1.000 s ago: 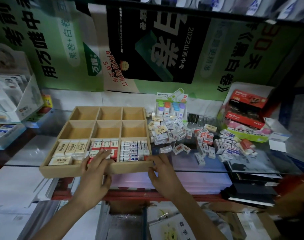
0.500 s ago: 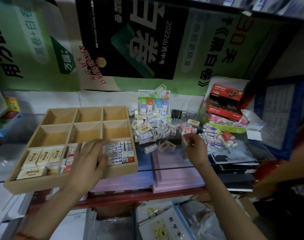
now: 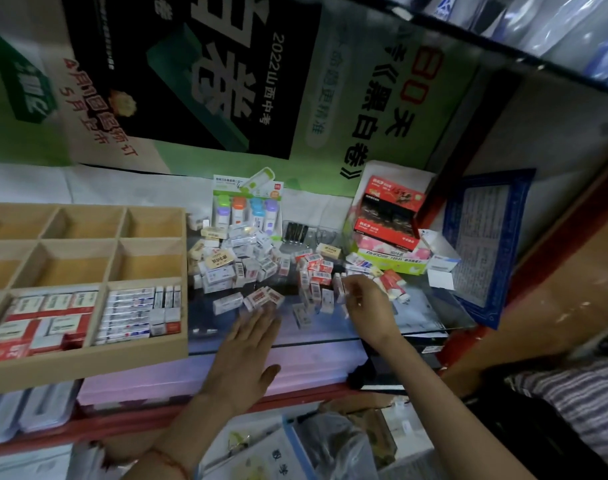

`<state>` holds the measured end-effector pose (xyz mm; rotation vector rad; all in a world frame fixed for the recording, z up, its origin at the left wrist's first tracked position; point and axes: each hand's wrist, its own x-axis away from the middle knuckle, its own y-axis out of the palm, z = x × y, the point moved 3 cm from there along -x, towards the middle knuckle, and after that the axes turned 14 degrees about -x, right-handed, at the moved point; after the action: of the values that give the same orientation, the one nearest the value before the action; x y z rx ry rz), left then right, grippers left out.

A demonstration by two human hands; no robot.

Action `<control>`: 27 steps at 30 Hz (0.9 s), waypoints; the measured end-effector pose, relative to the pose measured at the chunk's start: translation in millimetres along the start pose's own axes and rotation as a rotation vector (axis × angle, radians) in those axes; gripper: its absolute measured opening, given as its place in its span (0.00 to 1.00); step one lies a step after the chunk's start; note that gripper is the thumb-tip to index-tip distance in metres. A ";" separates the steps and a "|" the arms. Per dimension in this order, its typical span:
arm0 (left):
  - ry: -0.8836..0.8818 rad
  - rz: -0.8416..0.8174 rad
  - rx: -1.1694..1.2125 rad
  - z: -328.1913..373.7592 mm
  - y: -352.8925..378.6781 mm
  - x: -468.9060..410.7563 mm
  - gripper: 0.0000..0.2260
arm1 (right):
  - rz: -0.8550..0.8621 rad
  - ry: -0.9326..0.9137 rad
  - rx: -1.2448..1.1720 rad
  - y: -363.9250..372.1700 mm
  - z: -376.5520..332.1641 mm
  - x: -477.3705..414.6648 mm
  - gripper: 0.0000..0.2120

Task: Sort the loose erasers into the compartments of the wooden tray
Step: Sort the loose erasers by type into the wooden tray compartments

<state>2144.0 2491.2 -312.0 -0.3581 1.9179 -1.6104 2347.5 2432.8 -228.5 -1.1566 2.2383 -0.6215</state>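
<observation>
**Step in hand: picking from the pile**

The pale wooden compartment tray (image 3: 88,355) sits at the glass counter's (image 3: 420,313) left edge. Small paper-sleeved loose erasers (image 3: 233,268) are heaped mid-counter. Our left hand (image 3: 247,344) lies flat, and our right hand (image 3: 368,306) curls over erasers, grip unclear. Next, we judge: pinch one and match its compartment.

Dim indoor light w/ a bluish-green cast. Weak reflections lie on the glass counter (image 3: 416,317). Left hand (image 3: 250,344) & right hand (image 3: 364,306) are slightly motion-blurred. Strong wide-angle bending at the edges; corners are dark and soft.
</observation>
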 end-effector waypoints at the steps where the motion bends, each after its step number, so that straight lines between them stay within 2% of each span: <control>1: -0.010 -0.026 0.003 -0.3 1.9 0.6 0.29 | -0.014 -0.036 0.011 3.1 -4.0 -6.9 0.12; 4: -0.019 -0.046 -0.002 -1.2 0.9 -0.9 0.31 | -0.093 -0.088 0.110 19.9 -10.2 -32.5 0.16; 8: -0.013 -0.032 0.001 0.5 4.9 -0.8 0.33 | -0.230 -0.028 0.474 41.6 6.1 -58.5 0.18; 10: -0.020 -0.040 -0.020 0.1 5.9 -0.4 0.33 | -0.231 -0.011 0.546 45.0 9.5 -61.7 0.16; 12: -0.017 -0.036 -0.029 0.0 5.9 -1.0 0.34 | -0.207 -0.035 0.494 44.2 8.2 -60.8 0.12; 15: -0.009 0.022 -0.049 -1.0 7.2 -1.4 0.35 | -0.133 -0.120 0.265 31.4 7.7 -52.0 0.10; 17: 0.001 0.061 -0.054 -1.2 8.1 -2.1 0.36 | 0.052 -0.151 0.216 10.5 18.6 -47.1 0.13; 18: 0.005 0.073 -0.057 -1.0 8.4 -2.4 0.36 | 0.154 -0.121 0.224 -3.3 27.9 -45.0 0.15; 20: 0.008 0.069 -0.069 -0.3 8.8 -3.0 0.36 | 0.241 0.073 0.251 -30.9 48.4 -40.5 0.18; 22: 0.015 0.072 -0.078 0.5 8.5 -3.3 0.36 | 0.181 0.244 0.274 -47.3 70.0 -36.5 0.19; 23: 0.019 0.079 -0.081 0.6 9.0 -3.1 0.37 | 0.140 0.255 0.285 -50.6 75.2 -33.3 0.19; 27: 0.030 0.074 -0.095 1.0 8.9 -3.1 0.41 | 0.147 -0.019 0.289 -41.0 69.0 -25.8 0.11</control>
<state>2148.5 2494.1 -319.8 -0.2990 2.0109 -1.4889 2428.7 2422.4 -248.4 -0.8433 2.1086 -0.8358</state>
